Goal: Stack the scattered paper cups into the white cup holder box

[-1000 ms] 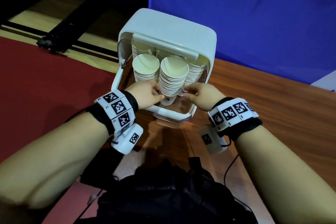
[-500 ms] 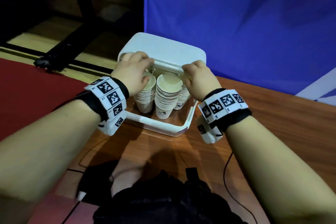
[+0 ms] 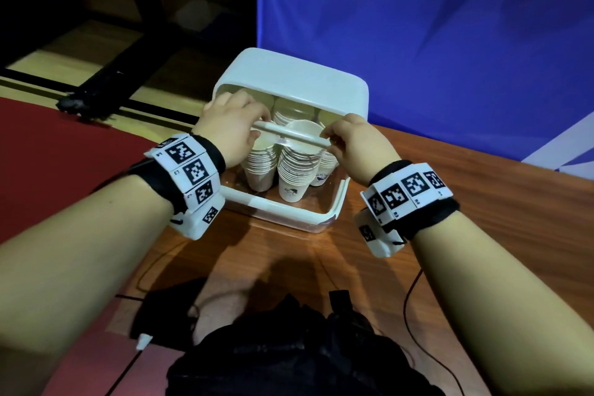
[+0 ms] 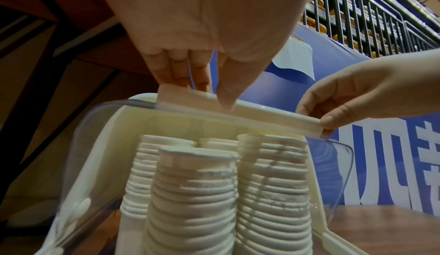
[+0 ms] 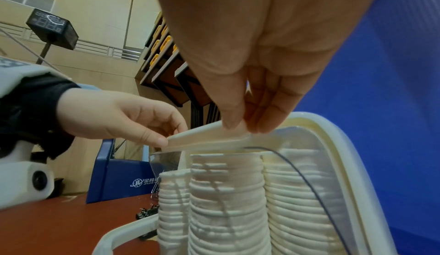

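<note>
At the table's [image 3: 450, 202] far edge, twelve o'clock from the person, stands the white cup holder box [image 3: 299, 80], filled with stacked paper cups [image 3: 297, 167]. The left hand [image 3: 229, 128] and right hand [image 3: 355, 141] each pinch one end of its clear cover's white handle bar [image 3: 289, 135].

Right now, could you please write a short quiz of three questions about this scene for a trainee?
1. True or false: the left hand and the right hand pinch the same white bar.
2. Where do the cups stand? A: scattered on the table. B: in stacks inside the box. C: in the person's lap.
3. Fill in: the clear cover of the box is ____ (fully shut / partly open).

Key: 1 true; 2 B; 3 partly open.
</note>
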